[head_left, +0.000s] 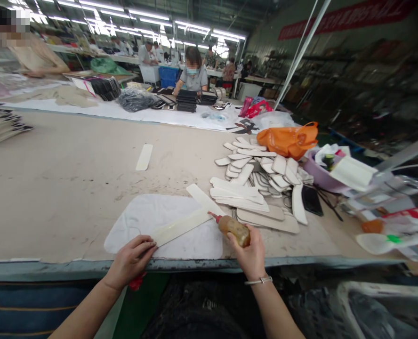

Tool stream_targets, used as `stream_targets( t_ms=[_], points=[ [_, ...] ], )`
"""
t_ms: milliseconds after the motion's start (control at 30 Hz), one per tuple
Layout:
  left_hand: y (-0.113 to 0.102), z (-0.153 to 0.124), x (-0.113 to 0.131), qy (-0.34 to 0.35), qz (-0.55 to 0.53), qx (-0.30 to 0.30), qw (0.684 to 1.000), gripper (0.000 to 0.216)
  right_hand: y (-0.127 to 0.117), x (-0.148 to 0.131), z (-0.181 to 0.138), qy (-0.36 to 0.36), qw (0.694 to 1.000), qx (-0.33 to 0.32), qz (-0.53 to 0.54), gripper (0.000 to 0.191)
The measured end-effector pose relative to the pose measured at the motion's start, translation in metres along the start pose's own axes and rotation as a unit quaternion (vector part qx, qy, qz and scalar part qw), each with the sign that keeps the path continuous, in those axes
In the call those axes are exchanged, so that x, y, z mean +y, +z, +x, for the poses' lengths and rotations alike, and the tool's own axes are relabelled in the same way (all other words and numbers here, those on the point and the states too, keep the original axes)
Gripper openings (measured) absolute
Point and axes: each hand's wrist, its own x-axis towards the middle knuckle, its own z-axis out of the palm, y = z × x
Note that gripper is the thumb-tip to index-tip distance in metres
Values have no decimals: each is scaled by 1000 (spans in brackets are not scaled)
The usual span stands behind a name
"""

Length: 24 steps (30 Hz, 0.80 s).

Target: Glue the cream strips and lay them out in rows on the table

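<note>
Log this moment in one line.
Left hand: on pale strip; right hand: holding amber bottle, red nozzle near strip's end; beneath strip: white sheet

Showing a long, narrow strip, cream-white and faintly glossy, with straight sides; lying over a white sheet on the counter, slanting from near left to far right, being held at the near left end and meeting a second pale strip at the far right end. Also showing a squeeze bottle, see-through, looking amber-brown inside and ending in a red nozzle; being gripped around the thick near right end, tilting nozzle-down, pointing toward the far left, reaching the strip's far right end with the tip.
</note>
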Motion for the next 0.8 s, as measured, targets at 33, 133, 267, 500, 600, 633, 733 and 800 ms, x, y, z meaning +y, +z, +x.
stream_targets(
  t_ms=[33,133,267,500,600,633,733,800],
  points=[
    [0,1,0,-2,2,1,1000,15,0,1,1,0,1000,3,-1,46],
    [0,2,1,-4,2,5,1000,17,4,0,3,-7,1000,3,0,44],
    [-1,4,3,4,-1,8,1000,16,11,-7,-4,10,999,-24,28,45],
    [-1,6,3,12,2,0,1000,17,15,-13,-16,40,992,-57,107,46],
    [0,4,1,10,7,-2,1000,18,10,-1,-7,51,995,2,90,47],
    [1,4,0,10,7,-3,1000,18,9,4,-3,55,995,20,82,47],
    [2,3,-3,15,6,-2,1000,17,7,17,6,57,996,39,62,47],
    [1,3,-4,21,5,-2,1000,16,8,21,8,50,997,36,56,47]
  ],
)
